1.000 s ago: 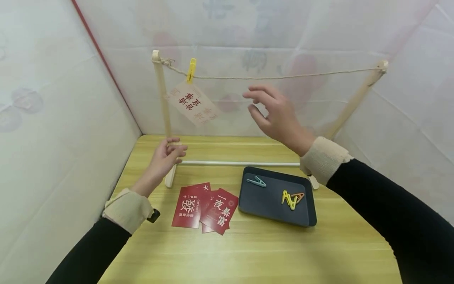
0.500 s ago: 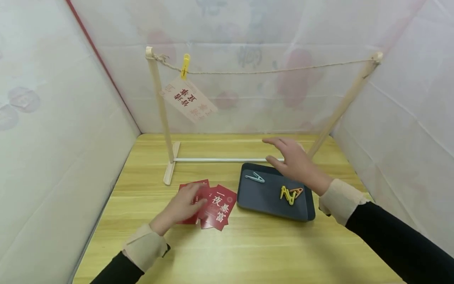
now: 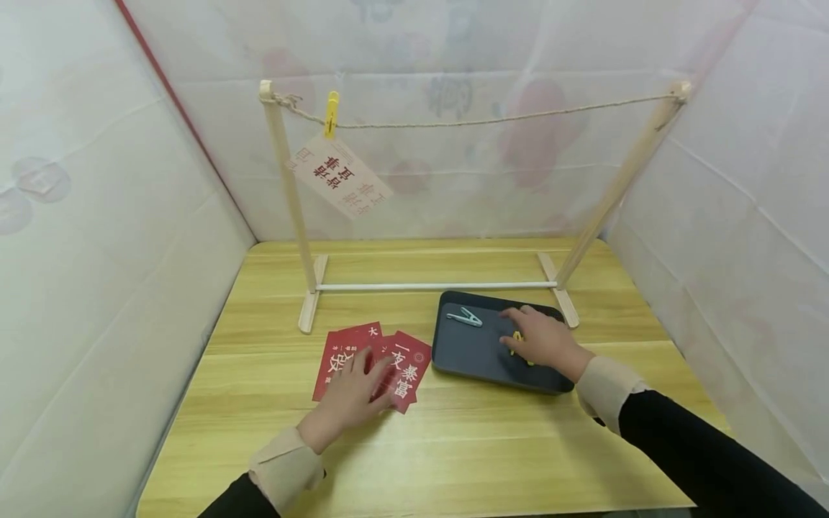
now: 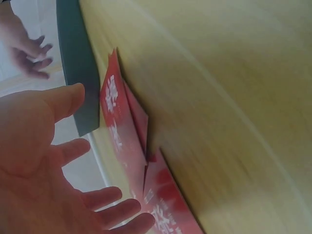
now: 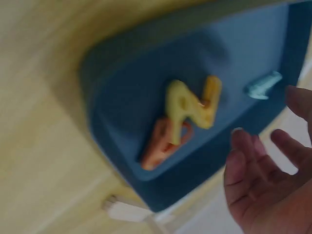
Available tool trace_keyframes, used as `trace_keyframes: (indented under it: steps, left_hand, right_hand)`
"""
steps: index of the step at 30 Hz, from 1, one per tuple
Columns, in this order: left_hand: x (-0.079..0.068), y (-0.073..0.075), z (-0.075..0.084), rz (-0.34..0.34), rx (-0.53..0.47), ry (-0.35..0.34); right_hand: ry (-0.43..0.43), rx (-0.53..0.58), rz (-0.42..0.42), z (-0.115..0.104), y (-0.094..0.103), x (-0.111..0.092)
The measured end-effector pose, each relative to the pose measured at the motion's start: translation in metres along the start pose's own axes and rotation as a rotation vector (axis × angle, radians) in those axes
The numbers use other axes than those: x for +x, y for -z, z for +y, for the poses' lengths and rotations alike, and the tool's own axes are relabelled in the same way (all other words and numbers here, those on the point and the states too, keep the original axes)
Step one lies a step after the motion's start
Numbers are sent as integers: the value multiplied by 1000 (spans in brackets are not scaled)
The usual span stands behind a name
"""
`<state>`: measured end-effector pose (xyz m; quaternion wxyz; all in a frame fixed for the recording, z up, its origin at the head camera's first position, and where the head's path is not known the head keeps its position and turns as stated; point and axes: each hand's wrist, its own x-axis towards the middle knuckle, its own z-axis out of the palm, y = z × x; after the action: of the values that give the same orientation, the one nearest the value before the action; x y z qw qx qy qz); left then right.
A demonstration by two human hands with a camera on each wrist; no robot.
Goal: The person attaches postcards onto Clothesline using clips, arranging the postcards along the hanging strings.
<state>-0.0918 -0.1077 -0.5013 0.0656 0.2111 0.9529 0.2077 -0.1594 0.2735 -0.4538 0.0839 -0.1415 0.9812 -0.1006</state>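
Note:
Several red cards (image 3: 411, 367) with white characters lie overlapping on the table. Over them hovers my left hand (image 3: 350, 392), its fingers loosely spread; in the left wrist view the palm (image 4: 29, 141) holds nothing. My right hand (image 3: 544, 338) is above the dark tray (image 3: 466, 356), thumb and fingers apart. Beneath it, in the right wrist view, a yellow clothespin (image 5: 183, 105) partly overlaps an orange clothespin (image 5: 158, 146). A light blue clothespin (image 3: 465, 316) lies at the tray's left end.
A wooden stand with a left post (image 3: 288, 187) and a right post (image 3: 615, 187) carries a twine line (image 3: 466, 124). From it a pale card (image 3: 340, 176) hangs slanted under a yellow clothespin (image 3: 332, 115). A white rod (image 3: 434, 286) joins the stand's feet.
My right hand has come down from near the twine to above the tray. The left hand has moved right and toward me, from the left post to over the red cards.

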Motion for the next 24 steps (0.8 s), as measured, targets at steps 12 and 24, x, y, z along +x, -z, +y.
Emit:
trace_keyframes:
  steps: [12,24]
  left_hand:
    - [-2,-15,-3,-45,39,38]
    - [-2,-17,-11,62,117,-13]
  right_hand:
    - [-75,2,-114,12,-34,-2]
    - [69,55,-29,0,-48,0]
